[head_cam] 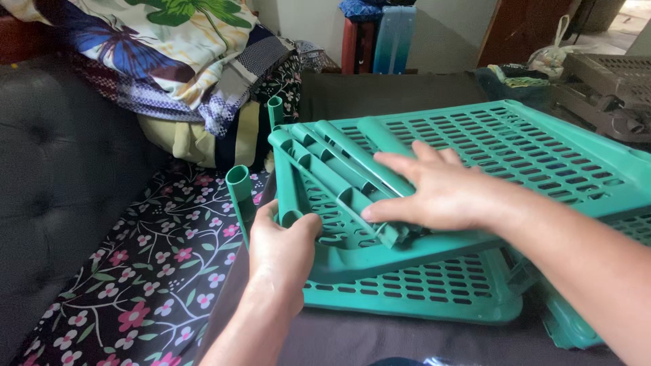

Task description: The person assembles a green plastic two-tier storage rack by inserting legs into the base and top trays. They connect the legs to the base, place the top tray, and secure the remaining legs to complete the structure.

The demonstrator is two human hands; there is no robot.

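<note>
Left grip [281, 240] curled around green tube [288, 196], right hand [434, 193] spread flat (palm down) on shelf [529, 149].

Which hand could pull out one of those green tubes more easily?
Probably the right hand: it lies flat on the bundle of green tubes atop the slotted green shelf panel. The left hand is gripping the panel's near edge, steadying it.

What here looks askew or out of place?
The upper green slotted shelf panel sits tilted on the flat lower panel, not stacked flush. Loose green tubes lie across it under the right hand. The left hand grips one tube's end. Nothing looks broken.
</note>
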